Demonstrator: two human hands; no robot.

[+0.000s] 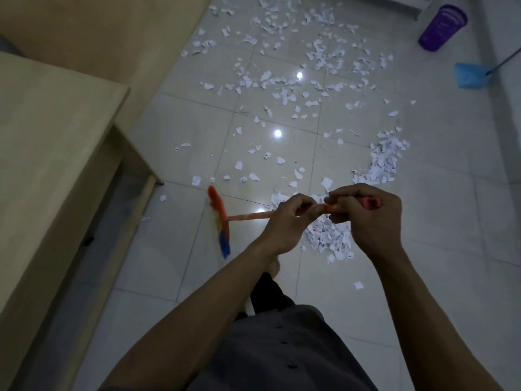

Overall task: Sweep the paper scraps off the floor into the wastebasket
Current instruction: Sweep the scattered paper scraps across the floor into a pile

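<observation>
Both hands grip an orange broom [248,216] by its handle: my left hand [287,224] lower on the shaft, my right hand [366,215] at the pink top end. The broom head, with orange, yellow and blue bristles, rests on the tiles to the left, near the desk leg. White paper scraps [296,80] lie scattered over the floor ahead. Two gathered heaps show, one pile [332,238] partly hidden under my hands and one pile [386,162] to the right. A purple wastebasket [442,26] stands upright at the far right.
A beige wooden desk [56,131] fills the left side, its leg close to the broom head. A blue dustpan [469,75] with a long handle lies on the floor near the wastebasket. My legs and dark shorts show at the bottom.
</observation>
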